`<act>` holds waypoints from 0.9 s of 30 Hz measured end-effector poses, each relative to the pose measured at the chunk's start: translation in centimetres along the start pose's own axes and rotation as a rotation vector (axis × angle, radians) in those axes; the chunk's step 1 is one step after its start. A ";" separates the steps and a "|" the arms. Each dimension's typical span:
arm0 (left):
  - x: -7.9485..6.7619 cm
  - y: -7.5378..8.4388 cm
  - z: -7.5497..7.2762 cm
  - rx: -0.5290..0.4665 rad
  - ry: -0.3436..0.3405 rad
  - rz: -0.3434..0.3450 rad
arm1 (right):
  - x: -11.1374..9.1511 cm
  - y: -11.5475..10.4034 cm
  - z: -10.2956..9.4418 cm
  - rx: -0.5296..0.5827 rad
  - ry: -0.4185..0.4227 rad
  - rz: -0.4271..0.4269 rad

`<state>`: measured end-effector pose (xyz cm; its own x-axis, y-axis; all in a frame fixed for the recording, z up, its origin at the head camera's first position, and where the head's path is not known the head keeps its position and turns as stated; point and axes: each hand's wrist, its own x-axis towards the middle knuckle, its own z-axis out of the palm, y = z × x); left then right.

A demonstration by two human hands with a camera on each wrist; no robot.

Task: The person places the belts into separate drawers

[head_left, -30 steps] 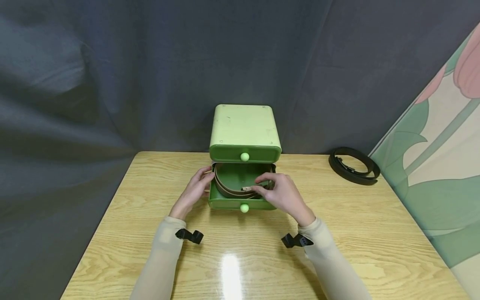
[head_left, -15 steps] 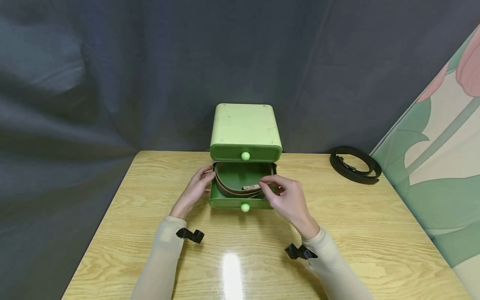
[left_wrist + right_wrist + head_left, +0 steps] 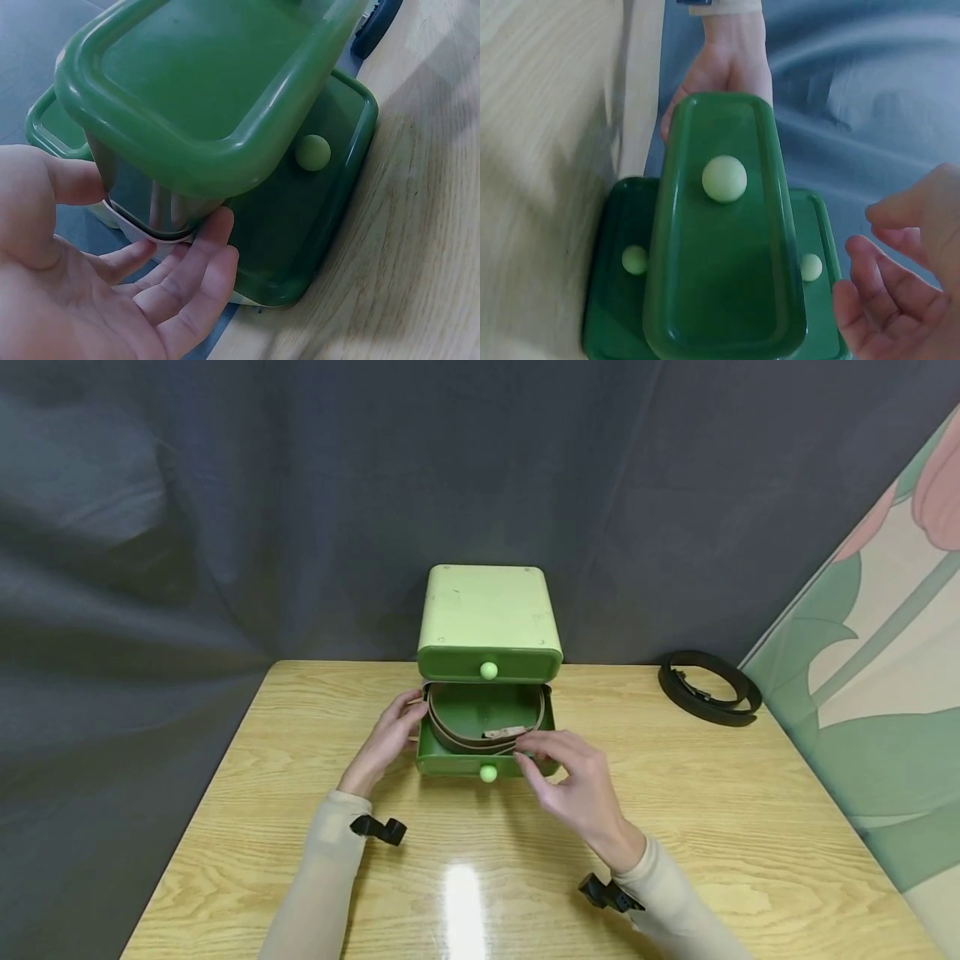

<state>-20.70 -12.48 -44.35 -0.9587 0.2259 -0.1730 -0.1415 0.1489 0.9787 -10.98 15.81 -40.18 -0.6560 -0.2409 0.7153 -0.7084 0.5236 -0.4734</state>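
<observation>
The middle green drawer (image 3: 450, 766) of a small cabinet (image 3: 491, 610) is pulled out. Inside it lies a coiled dark brown belt (image 3: 457, 742) with pale edges, a light strip (image 3: 504, 732) showing at its end. My left hand (image 3: 384, 741) holds the drawer by its left side, thumb near the upper rim and fingers along the side wall (image 3: 161, 206). My right hand (image 3: 581, 785) hovers at the drawer's front right, fingertips close over the belt. In the right wrist view, the thumb and fingers of this hand (image 3: 900, 277) are apart with nothing between them.
A coiled black belt (image 3: 708, 689) lies at the table's back right. The cabinet's top drawer (image 3: 450, 665) and bottom drawer (image 3: 285, 247) are closed. Behind the wooden table (image 3: 247, 827) hangs a dark curtain (image 3: 337, 527); a flowered cloth (image 3: 892, 735) is at the right.
My right hand has let go of the belt's light strip and drawn back toward the drawer's front right, its thumb and fingers parting. The left hand stays at the drawer's side.
</observation>
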 end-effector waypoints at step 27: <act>-0.1 0.1 -0.1 -0.003 -0.001 0.001 | -2.8 0.7 2.5 0.066 -0.293 0.113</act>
<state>-20.65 -12.58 -44.24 -0.9586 0.2273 -0.1717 -0.1408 0.1460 0.9792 -10.30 14.76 -43.78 -0.7716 -0.4143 0.4827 -0.6361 0.5082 -0.5807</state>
